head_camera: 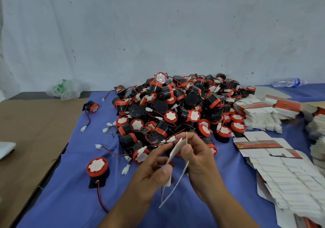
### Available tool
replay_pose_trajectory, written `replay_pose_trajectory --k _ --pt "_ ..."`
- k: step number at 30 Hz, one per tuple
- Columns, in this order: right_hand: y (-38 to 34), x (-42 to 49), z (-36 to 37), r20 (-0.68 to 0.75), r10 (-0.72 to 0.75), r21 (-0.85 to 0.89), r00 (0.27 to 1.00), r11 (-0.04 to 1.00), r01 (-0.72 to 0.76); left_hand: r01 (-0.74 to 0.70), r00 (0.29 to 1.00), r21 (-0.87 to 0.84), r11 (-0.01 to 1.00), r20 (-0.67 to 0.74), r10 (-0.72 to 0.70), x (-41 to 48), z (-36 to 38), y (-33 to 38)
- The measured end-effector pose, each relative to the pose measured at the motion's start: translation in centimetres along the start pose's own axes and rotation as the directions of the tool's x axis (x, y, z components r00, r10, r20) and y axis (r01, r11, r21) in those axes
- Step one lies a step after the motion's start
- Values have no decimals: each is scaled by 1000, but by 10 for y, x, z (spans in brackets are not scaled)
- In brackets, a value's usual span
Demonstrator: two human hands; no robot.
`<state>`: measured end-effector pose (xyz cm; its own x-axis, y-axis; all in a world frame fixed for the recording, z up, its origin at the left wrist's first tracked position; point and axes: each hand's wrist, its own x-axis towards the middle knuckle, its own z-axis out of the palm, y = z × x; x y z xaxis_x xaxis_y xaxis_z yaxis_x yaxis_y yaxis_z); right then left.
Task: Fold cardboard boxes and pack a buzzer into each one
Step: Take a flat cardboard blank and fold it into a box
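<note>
Box-forming step: left hand and right hand each pinch one carton blank, held edge-on at 6 o'clock of the buzzer pile, panels partly spread; next move, I judge, needs squaring it open and tucking flaps.

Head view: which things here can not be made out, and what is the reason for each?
All in the head view.
The box in the left hand and right hand: seen edge-on, so its print and fold are hidden.
The flat boxes: lettering too small.
The stacks at the right edge: blurred, cut off.
Lower buzzers in the pile: covered by upper ones.
</note>
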<state>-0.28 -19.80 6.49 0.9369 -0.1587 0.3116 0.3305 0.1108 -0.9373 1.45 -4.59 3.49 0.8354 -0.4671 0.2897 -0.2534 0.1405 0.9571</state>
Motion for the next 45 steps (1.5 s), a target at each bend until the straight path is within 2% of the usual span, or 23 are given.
replay_pose_trajectory --k 3,4,5,8,11,13,16,19,20,22,24,27,29,30,32,35,38,42,45 --pt "-5 -3 2 11 -40 -26 999 999 40 55 993 36 998 98 -58 0 2 1" --pt "-5 -3 3 30 -38 -33 999 999 39 56 994 40 998 91 -60 -1 2 1" --pt "-6 -3 3 54 -28 -38 998 999 30 44 998 39 998 48 -46 0 3 4" --pt "-8 -4 1 138 -11 -87 990 996 23 22 978 -35 999 -207 -29 4 4 14" --pt "-9 -10 3 233 56 -173 971 985 -15 78 902 -285 955 -388 -189 6 -1 14" --pt "-9 -10 6 255 110 -172 961 983 -66 131 853 -329 935 -443 -276 7 -5 11" --pt "-7 -6 4 237 157 -134 959 983 -128 182 843 -266 947 -454 -289 6 -2 12" --pt "-8 -5 4 145 202 -18 969 979 -202 201 889 -116 973 -395 -231 4 5 13" --pt "-7 -5 5 97 207 9 974 978 -209 168 909 -137 976 -362 -207 2 8 12" --pt "-7 -3 6 0 215 91 977 973 -214 83 945 -303 949 -279 -171 0 13 13" --pt "-8 -1 6 -55 252 240 966 942 -232 -18 968 -376 926 -239 -78 0 19 18" --pt "-10 0 4 -73 282 344 957 907 -242 -169 940 -108 980 -318 127 1 30 24" --pt "-8 -2 4 -81 252 317 964 924 -215 -267 918 103 958 -274 286 -3 32 19" --pt "-8 -3 5 -86 224 287 971 939 -192 -266 920 157 951 -252 299 -8 31 16" --pt "-7 -5 8 -80 151 203 985 970 -132 -203 922 112 973 -312 228 -10 27 16" --pt "-4 -9 14 5 68 103 998 992 -68 -148 894 25 989 -424 144 -7 20 20" --pt "0 -13 19 103 85 59 991 994 -91 -139 872 22 990 -470 133 -5 14 21" --pt "4 -17 19 194 148 97 970 981 -170 -107 830 -18 994 -552 80 -3 8 17" --pt "8 -16 19 194 91 13 977 995 -96 -64 826 29 998 -560 69 -1 8 18"
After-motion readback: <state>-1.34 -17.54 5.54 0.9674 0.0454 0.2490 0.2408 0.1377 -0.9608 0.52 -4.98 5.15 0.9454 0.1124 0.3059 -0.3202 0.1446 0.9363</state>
